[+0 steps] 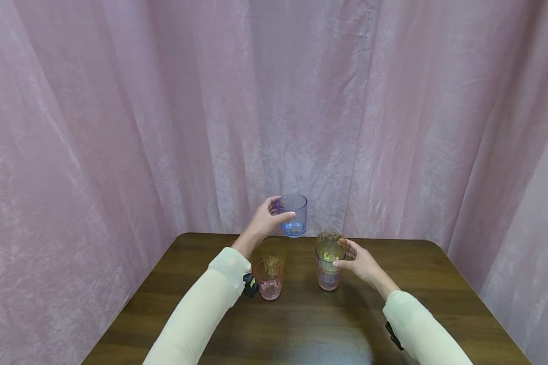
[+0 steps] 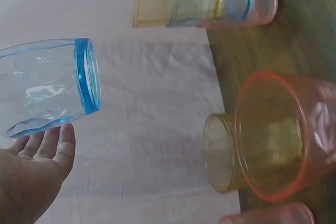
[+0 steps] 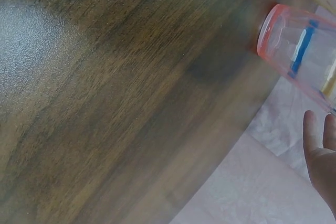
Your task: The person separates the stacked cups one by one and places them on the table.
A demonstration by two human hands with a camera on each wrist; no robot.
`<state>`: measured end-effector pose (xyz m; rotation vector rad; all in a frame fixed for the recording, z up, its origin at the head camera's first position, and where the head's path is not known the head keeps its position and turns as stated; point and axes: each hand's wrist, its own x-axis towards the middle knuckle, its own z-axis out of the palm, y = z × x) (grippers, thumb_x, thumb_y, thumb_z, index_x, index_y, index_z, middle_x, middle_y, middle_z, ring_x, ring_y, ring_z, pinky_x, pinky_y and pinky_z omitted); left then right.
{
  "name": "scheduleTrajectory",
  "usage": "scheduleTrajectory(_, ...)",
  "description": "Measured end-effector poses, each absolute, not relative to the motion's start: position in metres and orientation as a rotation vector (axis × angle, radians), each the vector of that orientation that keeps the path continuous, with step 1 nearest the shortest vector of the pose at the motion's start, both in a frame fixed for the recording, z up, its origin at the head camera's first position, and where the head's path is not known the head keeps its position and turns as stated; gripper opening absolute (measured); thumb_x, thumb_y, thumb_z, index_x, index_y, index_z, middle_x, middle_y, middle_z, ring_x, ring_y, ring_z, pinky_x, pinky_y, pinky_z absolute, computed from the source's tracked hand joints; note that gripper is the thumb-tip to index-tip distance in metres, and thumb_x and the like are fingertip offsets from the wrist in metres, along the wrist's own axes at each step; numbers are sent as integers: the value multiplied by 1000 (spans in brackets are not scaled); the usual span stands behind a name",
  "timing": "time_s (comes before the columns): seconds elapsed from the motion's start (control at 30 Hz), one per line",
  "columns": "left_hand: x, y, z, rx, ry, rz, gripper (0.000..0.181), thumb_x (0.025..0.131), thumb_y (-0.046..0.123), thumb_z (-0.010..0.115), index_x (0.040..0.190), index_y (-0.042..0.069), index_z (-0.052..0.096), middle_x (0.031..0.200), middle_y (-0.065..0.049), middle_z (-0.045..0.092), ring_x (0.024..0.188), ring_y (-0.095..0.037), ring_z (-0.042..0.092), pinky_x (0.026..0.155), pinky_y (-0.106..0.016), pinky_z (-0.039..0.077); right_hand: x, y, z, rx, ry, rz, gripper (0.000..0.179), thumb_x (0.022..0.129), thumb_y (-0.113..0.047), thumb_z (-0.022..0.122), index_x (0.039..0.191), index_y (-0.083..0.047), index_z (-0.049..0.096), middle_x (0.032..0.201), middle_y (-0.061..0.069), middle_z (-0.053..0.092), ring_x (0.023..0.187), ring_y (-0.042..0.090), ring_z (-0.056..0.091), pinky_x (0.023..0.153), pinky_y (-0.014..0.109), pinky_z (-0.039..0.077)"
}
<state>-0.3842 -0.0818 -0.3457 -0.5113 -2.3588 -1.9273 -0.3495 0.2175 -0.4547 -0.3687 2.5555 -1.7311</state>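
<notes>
My left hand (image 1: 267, 217) holds a clear blue cup (image 1: 296, 223) upright in the air above the table's back edge, thumb on its near side and fingers behind. To the right stands a nested stack of clear cups (image 1: 327, 279), pink at the bottom, blue inside it, with a yellow cup (image 1: 330, 241) uppermost. Around the upper part of that stack my right hand (image 1: 361, 261) curves, thumb in front and fingers behind. In the right wrist view, only a few fingers (image 3: 311, 132) show beside the stack.
Below my left forearm stand a pink cup (image 1: 270, 290) and, behind it, a yellow cup (image 2: 218, 153). Another pink cup (image 2: 275, 216) partly shows in the left wrist view. The brown wooden table (image 1: 292, 334) ends at a pink curtain (image 1: 301, 101).
</notes>
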Motion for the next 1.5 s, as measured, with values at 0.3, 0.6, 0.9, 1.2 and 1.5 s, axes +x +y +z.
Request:
scheduleTrajectory(0.3, -382, -113, -351, -474, -2324, -1931, 79, 85, 28, 80, 149, 7, 37, 137, -10, 51, 132, -29, 46, 110, -43, 37, -350, 217, -456, -358, 2551, -1728, 86, 86, -21, 79, 154, -1, 29, 158, 19, 30, 143, 46, 24, 112, 58, 28)
scheduleTrajectory(0.6, -380, -141, -358, -425, -2339, -1924, 85, 84, 31, 80, 151, 7, 34, 138, -10, 49, 136, -29, 41, 112, -43, 34, -348, 217, -456, -377, 2553, -1739, 85, 87, -18, 78, 153, 1, 29, 157, 21, 30, 143, 46, 24, 111, 58, 28)
scheduleTrajectory(0.9, -371, -161, -355, -409, -2352, -1936, 84, 89, 21, 77, 153, -1, 27, 145, -20, 42, 140, -35, 35, 114, -47, 31, -349, 216, -456, -363, 2556, -1746, 83, 86, -18, 79, 152, 0, 31, 156, 21, 32, 143, 45, 26, 111, 58, 29)
scheduleTrajectory(1.2, -377, -181, -376, -341, -2357, -1895, 85, 86, 24, 78, 152, 2, 29, 147, -20, 42, 139, -35, 37, 112, -47, 34, -351, 215, -459, -376, 2552, -1755, 85, 86, -18, 80, 152, 1, 31, 156, 21, 33, 142, 47, 27, 111, 59, 28)
scheduleTrajectory(1.5, -373, -201, -391, -290, -2402, -1818, 89, 84, 29, 81, 153, 3, 29, 150, -21, 40, 139, -38, 37, 113, -49, 32, -351, 214, -458, -346, 2538, -1756, 87, 85, -21, 80, 153, -2, 30, 157, 19, 31, 143, 45, 26, 112, 58, 29)
